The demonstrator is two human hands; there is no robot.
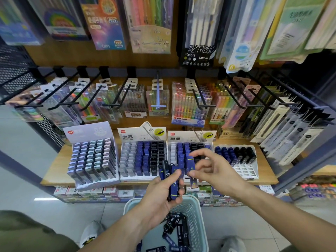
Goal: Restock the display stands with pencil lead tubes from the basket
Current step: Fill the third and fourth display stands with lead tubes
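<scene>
My left hand (161,193) grips a bundle of blue and black pencil lead tubes (170,176) above the pale basket (197,211). Just to the right, my right hand (209,167) pinches one blue tube (190,165) by its top, in front of the third display stand (189,137). More black and blue tubes (174,231) lie loose in the basket. The second stand (143,157) holds white, blue and black tubes. A fourth, low stand (238,159) at the right has several bare slots in its front rows.
A stand of pastel tubes (92,159) sits at the left of the wooden shelf (54,170). Black hooks with pen packs (189,102) hang above the stands. Boxed stock lines the lower shelf (87,193). My shoes (91,233) flank the basket on the tiled floor.
</scene>
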